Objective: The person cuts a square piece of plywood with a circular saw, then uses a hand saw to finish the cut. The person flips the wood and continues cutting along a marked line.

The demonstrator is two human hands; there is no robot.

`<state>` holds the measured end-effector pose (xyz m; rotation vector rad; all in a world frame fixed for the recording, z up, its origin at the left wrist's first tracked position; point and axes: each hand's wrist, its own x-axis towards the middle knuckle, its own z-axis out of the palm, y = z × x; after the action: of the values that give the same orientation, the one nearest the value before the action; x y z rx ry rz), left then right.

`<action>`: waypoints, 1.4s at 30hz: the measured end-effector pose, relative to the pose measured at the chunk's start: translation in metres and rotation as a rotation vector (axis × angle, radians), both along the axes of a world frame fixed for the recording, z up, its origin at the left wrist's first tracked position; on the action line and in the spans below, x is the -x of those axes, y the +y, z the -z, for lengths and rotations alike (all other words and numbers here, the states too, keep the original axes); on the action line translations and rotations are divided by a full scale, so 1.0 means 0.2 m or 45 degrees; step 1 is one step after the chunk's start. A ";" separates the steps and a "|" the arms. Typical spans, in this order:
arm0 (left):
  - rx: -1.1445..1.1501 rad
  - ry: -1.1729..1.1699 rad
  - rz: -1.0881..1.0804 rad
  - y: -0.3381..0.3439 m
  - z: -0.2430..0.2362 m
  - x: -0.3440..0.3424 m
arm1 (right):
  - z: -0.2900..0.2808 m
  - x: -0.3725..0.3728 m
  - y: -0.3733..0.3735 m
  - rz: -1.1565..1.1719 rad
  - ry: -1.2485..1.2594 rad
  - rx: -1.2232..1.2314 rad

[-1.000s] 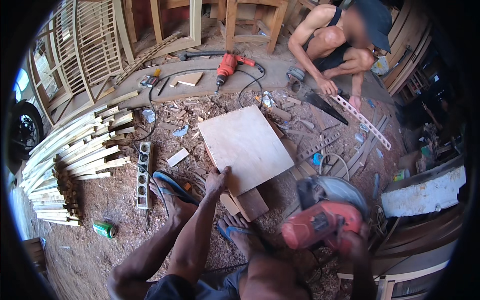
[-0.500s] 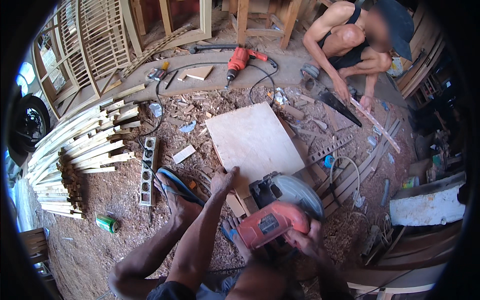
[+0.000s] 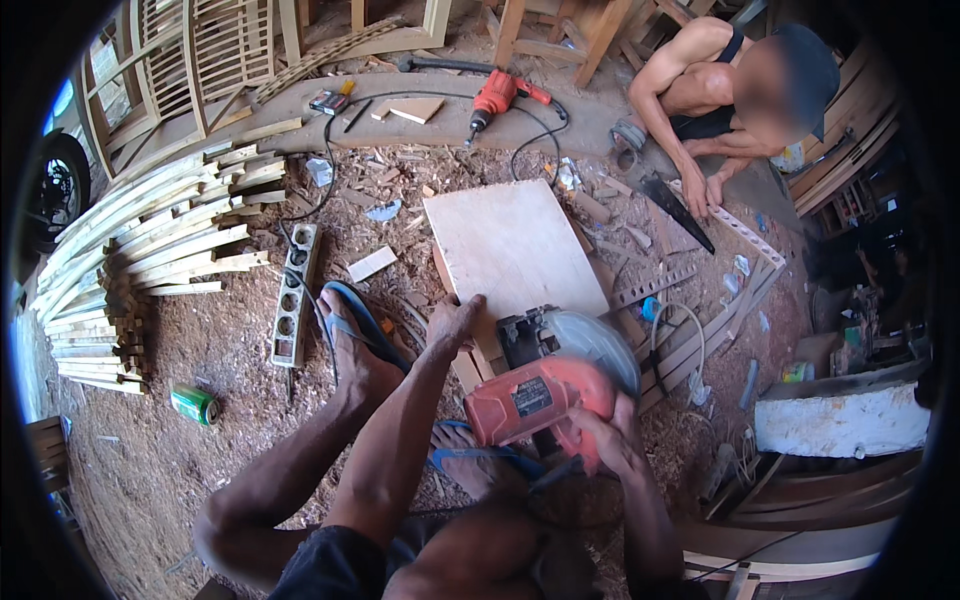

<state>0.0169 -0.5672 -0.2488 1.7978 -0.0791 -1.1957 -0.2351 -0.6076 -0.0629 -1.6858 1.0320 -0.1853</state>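
Fingers of my left hand (image 3: 453,324) grip the left edge of a pale, flat, squarish board (image 3: 512,243) lying just ahead, long side running away; right hand (image 3: 612,438), farther off, closed round the red-bodied circular saw (image 3: 530,398) at its near edge. Around: coarse brown shavings (image 3: 250,435).

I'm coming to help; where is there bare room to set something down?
The sawdust-strewn floor between the green metal can and the pale oblong socket strip looks open. The far part of the pale square wooden board is bare too. Crowded: the board's right side, with long brown wooden strips, and its near edge, with the red circular saw.
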 end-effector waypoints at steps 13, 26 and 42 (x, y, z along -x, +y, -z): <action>0.036 0.106 -0.001 0.02 0.00 -0.05 | -0.04 -0.09 0.02 0.038 0.032 -0.041; 0.044 -0.136 -0.037 0.03 0.02 0.00 | -0.02 -0.11 -0.02 0.009 0.067 -0.049; 0.122 -0.060 0.004 0.03 0.07 -0.01 | -0.05 -0.21 -0.04 0.004 0.029 -0.108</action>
<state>0.0192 -0.5611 -0.2620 1.7425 -0.1640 -1.1332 -0.1928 -0.6160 -0.0538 -1.6127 1.0454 -0.1226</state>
